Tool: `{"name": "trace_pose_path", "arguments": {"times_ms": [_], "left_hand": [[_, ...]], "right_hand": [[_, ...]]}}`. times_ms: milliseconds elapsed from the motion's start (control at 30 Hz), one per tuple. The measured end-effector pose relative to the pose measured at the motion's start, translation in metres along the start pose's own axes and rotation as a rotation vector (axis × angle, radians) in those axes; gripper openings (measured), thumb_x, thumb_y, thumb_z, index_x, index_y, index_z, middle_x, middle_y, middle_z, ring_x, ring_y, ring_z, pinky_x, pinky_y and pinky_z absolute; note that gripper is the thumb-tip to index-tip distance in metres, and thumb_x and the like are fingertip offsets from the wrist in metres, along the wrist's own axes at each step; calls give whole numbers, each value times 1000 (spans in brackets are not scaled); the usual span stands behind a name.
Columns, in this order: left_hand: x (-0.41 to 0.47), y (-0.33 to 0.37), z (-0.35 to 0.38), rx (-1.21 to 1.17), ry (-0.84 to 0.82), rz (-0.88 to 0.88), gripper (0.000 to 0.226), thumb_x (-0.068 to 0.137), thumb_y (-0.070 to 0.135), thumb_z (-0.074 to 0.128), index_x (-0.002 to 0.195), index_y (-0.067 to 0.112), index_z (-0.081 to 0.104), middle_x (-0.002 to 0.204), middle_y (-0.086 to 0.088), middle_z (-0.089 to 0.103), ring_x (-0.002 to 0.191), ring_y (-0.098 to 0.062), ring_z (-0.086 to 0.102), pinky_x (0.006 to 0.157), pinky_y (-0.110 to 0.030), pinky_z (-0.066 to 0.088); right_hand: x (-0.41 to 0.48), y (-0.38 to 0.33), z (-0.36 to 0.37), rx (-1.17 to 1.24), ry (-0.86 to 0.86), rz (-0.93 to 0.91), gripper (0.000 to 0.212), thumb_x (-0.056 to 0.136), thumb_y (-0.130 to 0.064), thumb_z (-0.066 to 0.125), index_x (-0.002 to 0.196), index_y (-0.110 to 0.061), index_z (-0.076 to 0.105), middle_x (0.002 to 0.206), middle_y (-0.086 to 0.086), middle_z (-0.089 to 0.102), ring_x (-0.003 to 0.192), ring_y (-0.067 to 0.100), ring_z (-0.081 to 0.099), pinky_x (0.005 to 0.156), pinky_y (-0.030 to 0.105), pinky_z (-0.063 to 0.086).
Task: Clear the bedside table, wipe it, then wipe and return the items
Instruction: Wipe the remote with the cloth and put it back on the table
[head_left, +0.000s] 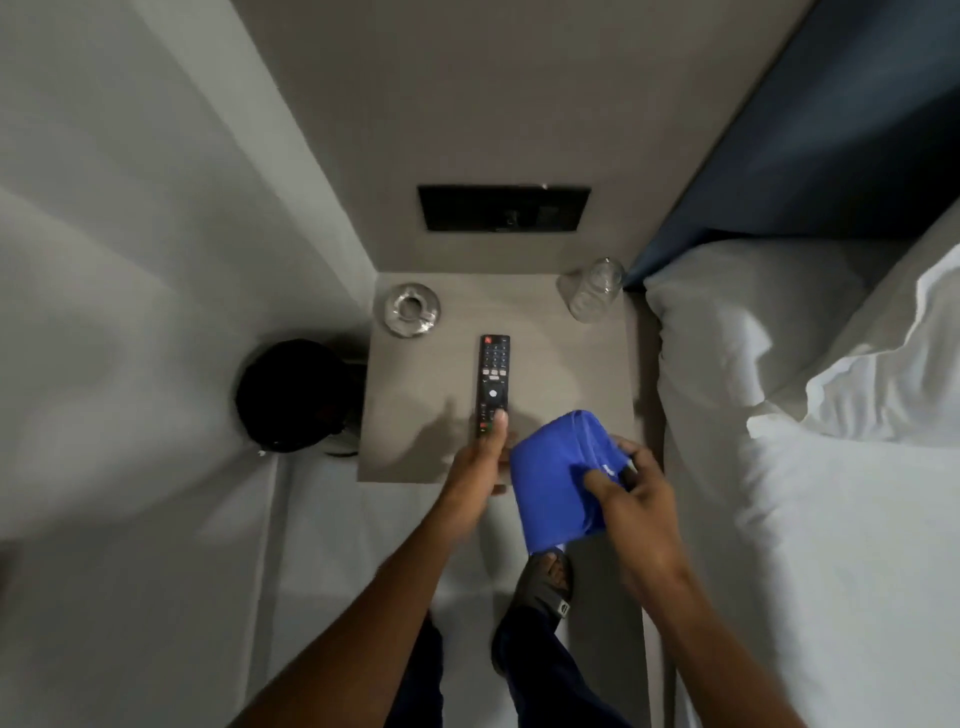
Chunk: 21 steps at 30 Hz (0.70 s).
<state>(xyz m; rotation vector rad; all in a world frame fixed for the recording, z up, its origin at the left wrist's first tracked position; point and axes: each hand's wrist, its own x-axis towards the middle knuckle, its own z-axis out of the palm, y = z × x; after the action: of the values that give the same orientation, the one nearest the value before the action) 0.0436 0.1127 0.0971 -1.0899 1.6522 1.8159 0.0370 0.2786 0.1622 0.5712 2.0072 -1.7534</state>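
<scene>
A grey bedside table (561, 364) stands between the wall and the bed. A black remote (492, 384) lies lengthwise on its middle, and my left hand (480, 457) grips its near end with the thumb on top. My right hand (631, 488) holds a folded blue cloth (558, 478) over the table's front right corner. A glass ashtray (412, 309) sits at the back left corner. A clear drinking glass (592, 291) stands upside down at the back right corner.
A black bin (296, 395) stands on the floor left of the table. A dark switch panel (504, 208) is set in the wall behind. The bed with white pillows (753, 332) borders the table's right side. My sandalled foot (545, 577) is below the table's front edge.
</scene>
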Motion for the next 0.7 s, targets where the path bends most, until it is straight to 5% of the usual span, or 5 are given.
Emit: {"name": "trace_pose_path", "arguments": {"times_ms": [100,300,500,600,700], "left_hand": [[-73,16,-29,-225,-121,49,56,81,69,60,114,25,70,110,0,76,101,-17,73,72,-30,58],[-165,34,-84,-257,16,356,60,79,12,78,131,27,51,107,-7,75,97,-18,72,80,-28,59],[-251,19,-177,-287,429,404,34,84,19,76,104,34,52,109,-3,69,97,-19,69,81,-36,59],[-293,-15,-231,-141,646,406,31,86,26,74,95,29,44,103,2,61,90,-20,64,75,-29,52],[-334,-61,-286,-11,728,403,26,86,22,72,104,26,53,106,6,63,90,-19,62,73,-27,52]], "right_hand": [[-34,-28,15,68,-146,95,28,90,-5,59,109,-25,59,99,9,71,87,24,68,70,37,55],[-92,-72,56,-225,-264,-15,40,80,-54,68,99,-20,61,95,4,72,87,23,70,77,46,59],[-174,-86,136,-221,-466,-5,46,83,-27,74,116,-25,43,101,10,68,79,20,72,67,41,61],[-220,-70,189,-416,-574,-225,51,81,-10,74,109,-28,35,95,14,57,69,22,65,51,33,57],[-260,-51,251,-631,-705,-527,34,79,4,64,92,-24,52,92,8,59,76,23,57,64,31,51]]}}
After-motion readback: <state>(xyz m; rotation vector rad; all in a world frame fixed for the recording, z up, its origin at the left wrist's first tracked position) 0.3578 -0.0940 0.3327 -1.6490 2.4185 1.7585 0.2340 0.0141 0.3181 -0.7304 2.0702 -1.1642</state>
